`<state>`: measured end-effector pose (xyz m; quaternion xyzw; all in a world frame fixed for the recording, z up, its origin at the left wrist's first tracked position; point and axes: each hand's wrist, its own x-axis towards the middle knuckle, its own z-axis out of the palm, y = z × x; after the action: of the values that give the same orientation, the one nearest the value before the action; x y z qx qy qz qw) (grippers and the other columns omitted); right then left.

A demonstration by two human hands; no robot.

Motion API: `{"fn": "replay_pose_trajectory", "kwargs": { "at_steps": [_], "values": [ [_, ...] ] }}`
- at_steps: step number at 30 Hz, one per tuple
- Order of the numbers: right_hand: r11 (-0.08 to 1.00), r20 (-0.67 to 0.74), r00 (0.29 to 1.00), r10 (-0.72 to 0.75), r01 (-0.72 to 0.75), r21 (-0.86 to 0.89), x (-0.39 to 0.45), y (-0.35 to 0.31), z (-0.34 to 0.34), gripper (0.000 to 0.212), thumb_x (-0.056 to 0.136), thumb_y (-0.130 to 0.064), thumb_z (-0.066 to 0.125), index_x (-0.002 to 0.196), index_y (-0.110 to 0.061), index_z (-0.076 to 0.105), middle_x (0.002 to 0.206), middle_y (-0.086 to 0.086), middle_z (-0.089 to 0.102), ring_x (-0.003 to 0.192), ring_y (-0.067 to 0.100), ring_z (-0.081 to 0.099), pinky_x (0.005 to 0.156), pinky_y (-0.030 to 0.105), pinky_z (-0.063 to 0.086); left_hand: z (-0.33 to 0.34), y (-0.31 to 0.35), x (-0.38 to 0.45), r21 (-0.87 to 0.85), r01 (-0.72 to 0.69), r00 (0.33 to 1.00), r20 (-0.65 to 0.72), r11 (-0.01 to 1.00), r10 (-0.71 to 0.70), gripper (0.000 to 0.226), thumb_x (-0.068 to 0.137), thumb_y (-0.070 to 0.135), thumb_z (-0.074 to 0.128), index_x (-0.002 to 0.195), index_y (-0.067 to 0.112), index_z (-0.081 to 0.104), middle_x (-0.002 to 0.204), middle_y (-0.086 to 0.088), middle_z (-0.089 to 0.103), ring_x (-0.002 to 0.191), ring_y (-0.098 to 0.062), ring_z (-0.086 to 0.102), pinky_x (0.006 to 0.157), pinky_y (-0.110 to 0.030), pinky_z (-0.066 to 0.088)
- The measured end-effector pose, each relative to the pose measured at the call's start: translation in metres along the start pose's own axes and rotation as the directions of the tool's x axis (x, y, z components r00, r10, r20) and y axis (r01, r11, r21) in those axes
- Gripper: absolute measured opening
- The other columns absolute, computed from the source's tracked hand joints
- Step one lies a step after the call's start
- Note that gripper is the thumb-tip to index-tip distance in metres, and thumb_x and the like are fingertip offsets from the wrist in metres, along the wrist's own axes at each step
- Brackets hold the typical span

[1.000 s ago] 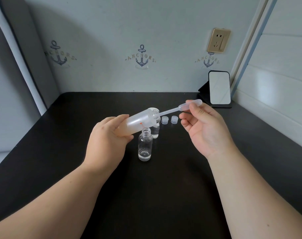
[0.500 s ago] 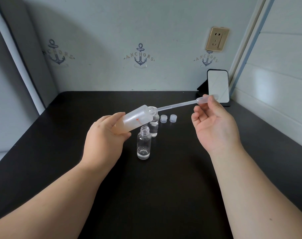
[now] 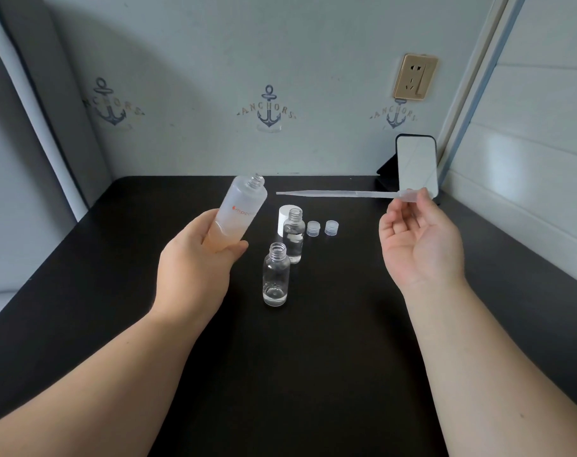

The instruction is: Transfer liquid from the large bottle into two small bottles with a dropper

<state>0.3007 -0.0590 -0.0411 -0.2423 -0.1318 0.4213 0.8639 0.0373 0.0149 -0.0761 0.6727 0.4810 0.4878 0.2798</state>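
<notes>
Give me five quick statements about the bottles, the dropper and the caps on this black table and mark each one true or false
1. The left hand holds the frosted large plastic bottle tilted. True.
2. The clear plastic dropper has its tip inside that bottle. False: the tip is outside, to its right.
3. Both small clear bottles stand capped. False: both are open.
4. Two small translucent caps lie on the black table. True.
5. The right hand pinches the dropper's bulb. True.

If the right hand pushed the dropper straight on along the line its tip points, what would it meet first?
Probably the large bottle gripped by the left hand. The dropper, pinched by the right hand, points left at its neck, with clear air between; depth alignment is uncertain from one view.
</notes>
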Motion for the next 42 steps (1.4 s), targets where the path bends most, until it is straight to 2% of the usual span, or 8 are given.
{"fn": "replay_pose_trajectory", "kwargs": {
  "at_steps": [4, 9, 14, 21, 25, 30, 39, 42],
  "values": [
    [1.0, 0.013, 1.0, 0.007, -0.007, 0.0, 0.0, 0.001, 0.001, 0.007, 0.094, -0.013, 0.068, 0.099, -0.008, 0.066, 0.08, 0.003, 0.07, 0.07, 0.014, 0.067, 0.062, 0.024, 0.052, 0.0, 0.002, 0.0, -0.043, 0.046, 0.999, 0.009, 0.998, -0.046, 0.035, 0.087, 0.034, 0.076, 0.088, 0.062, 0.056, 0.091, 0.037, 0.063, 0.083, 0.01, 0.062, 0.065, -0.022, 0.046],
    [1.0, 0.017, 1.0, 0.008, -0.008, -0.02, 0.001, 0.001, 0.0, 0.004, 0.094, -0.013, 0.068, 0.093, -0.01, 0.068, 0.079, 0.002, 0.069, 0.066, 0.013, 0.065, 0.061, 0.024, 0.05, 0.002, 0.004, -0.001, -0.064, 0.053, 0.999, 0.006, 0.997, -0.052, 0.033, 0.087, 0.032, 0.078, 0.1, 0.049, 0.052, 0.083, 0.051, 0.056, 0.08, 0.03, 0.053, 0.051, 0.001, 0.04],
    [0.997, 0.034, 0.999, 0.012, -0.009, -0.073, 0.001, 0.001, 0.0, 0.028, 0.094, -0.014, 0.066, 0.069, -0.011, 0.077, 0.076, 0.002, 0.068, 0.061, 0.012, 0.059, 0.06, 0.023, 0.047, 0.004, 0.002, 0.001, -0.049, 0.101, 0.995, 0.003, 0.994, -0.101, 0.042, 0.085, 0.042, 0.079, 0.113, 0.047, 0.048, 0.091, 0.034, 0.057, 0.083, 0.014, 0.056, 0.062, -0.01, 0.037],
    [0.999, 0.013, 1.0, 0.024, -0.023, -0.049, 0.004, 0.002, -0.002, 0.006, 0.093, -0.013, 0.068, 0.092, -0.007, 0.068, 0.077, 0.003, 0.068, 0.06, 0.014, 0.06, 0.058, 0.024, 0.048, 0.004, 0.002, 0.0, -0.077, 0.11, 0.993, 0.058, 0.991, -0.105, 0.051, 0.082, 0.047, 0.079, 0.122, 0.044, 0.047, 0.101, 0.032, 0.055, 0.089, 0.013, 0.057, 0.061, -0.008, 0.043],
    [0.997, 0.024, 0.999, 0.023, -0.021, -0.073, 0.004, 0.003, -0.002, 0.009, 0.093, -0.014, 0.068, 0.088, -0.006, 0.069, 0.077, 0.004, 0.068, 0.06, 0.014, 0.059, 0.058, 0.023, 0.048, -0.003, 0.006, -0.003, -0.234, 0.066, 0.994, -0.07, 0.97, -0.085, 0.046, 0.084, 0.026, 0.068, 0.126, 0.036, 0.054, 0.109, 0.023, 0.064, 0.096, 0.012, 0.061, 0.074, -0.017, 0.047],
    [0.994, 0.034, 0.999, 0.016, -0.012, -0.108, 0.004, 0.002, -0.002, 0.022, 0.093, -0.014, 0.068, 0.074, -0.01, 0.076, 0.077, 0.003, 0.068, 0.06, 0.014, 0.059, 0.058, 0.023, 0.047, -0.014, 0.017, -0.014, -0.204, -0.111, 0.979, -0.191, 0.973, 0.072, 0.023, 0.08, 0.026, 0.057, 0.094, 0.043, 0.062, 0.094, 0.019, 0.065, 0.087, -0.005, 0.063, 0.07, -0.018, 0.048],
    [0.994, 0.034, 0.999, 0.013, -0.009, -0.105, 0.004, 0.002, -0.002, 0.012, 0.093, -0.016, 0.069, 0.087, -0.007, 0.071, 0.077, 0.003, 0.068, 0.061, 0.014, 0.058, 0.059, 0.024, 0.048, -0.004, 0.023, -0.026, -0.202, -0.146, 0.973, 0.149, 0.968, 0.178, 0.02, 0.083, 0.025, 0.061, 0.101, 0.031, 0.07, 0.097, 0.012, 0.072, 0.091, -0.016, 0.07, 0.08, -0.04, 0.06],
    [0.994, 0.042, 0.999, 0.015, -0.01, -0.112, 0.004, 0.002, -0.003, 0.011, 0.092, -0.017, 0.069, 0.088, -0.006, 0.071, 0.077, 0.002, 0.069, 0.061, 0.014, 0.058, 0.059, 0.023, 0.047, -0.001, 0.019, -0.026, -0.184, -0.116, 0.948, 0.274, 0.976, 0.165, 0.029, 0.081, 0.034, 0.068, 0.111, 0.032, 0.068, 0.1, 0.014, 0.072, 0.094, -0.009, 0.07, 0.083, -0.031, 0.059]
  ]
}}
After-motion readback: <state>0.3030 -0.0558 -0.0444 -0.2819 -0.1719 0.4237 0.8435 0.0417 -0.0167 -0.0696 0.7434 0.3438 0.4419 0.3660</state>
